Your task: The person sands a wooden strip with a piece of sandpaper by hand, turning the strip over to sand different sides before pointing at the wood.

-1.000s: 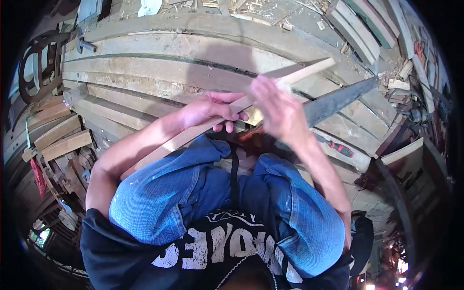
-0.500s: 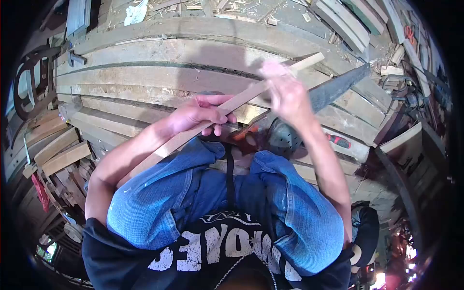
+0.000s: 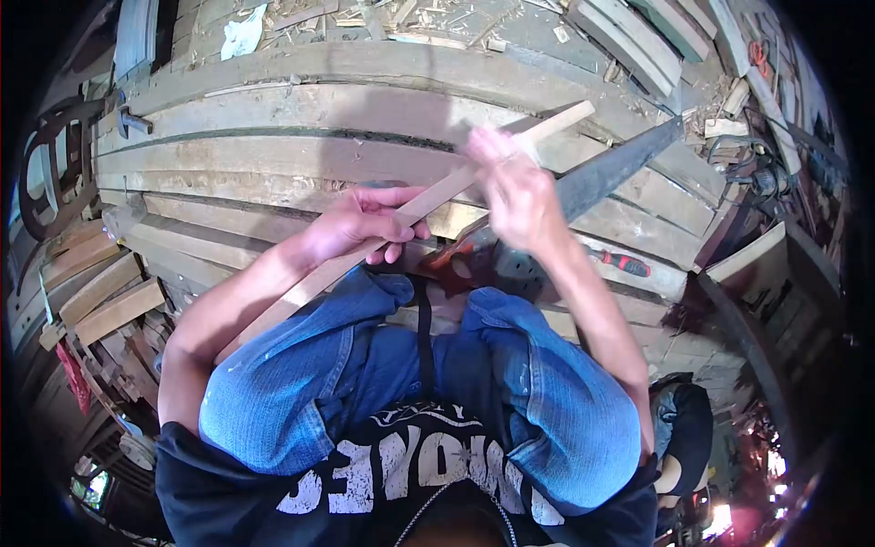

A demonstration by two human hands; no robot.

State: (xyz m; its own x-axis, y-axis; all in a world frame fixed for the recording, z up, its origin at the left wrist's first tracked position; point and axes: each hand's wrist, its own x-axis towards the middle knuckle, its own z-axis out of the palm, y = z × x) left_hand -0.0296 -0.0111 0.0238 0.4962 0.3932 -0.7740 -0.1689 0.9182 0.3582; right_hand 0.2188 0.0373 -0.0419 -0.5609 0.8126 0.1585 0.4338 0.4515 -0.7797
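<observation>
A long narrow wooden strip (image 3: 437, 194) runs slantwise from beside my left thigh up to the right. My left hand (image 3: 369, 223) is closed around its middle, thumb on top. Farther up, my right hand (image 3: 519, 191) presses over the strip with its fingers curled and a little blurred. A pale edge shows beneath those fingers, but what they hold is hidden. Beneath my right hand and forearm lies a handsaw with a dark blade (image 3: 620, 169). A reddish-brown handle (image 3: 456, 263) and a grey rounded tool (image 3: 524, 269), partly covered, lie in front of my knees.
Wide planks (image 3: 273, 159) form the work surface. A hammer (image 3: 134, 120) lies at the left, a red and black handled tool (image 3: 625, 264) at the right. Wood offcuts (image 3: 118, 310) are piled left; boards (image 3: 629, 46) and shavings lie beyond. Another person (image 3: 684, 438) is partly visible lower right.
My right hand has slid slightly down the strip toward my left hand. My left hand keeps its hold. The whole view has shifted a little.
</observation>
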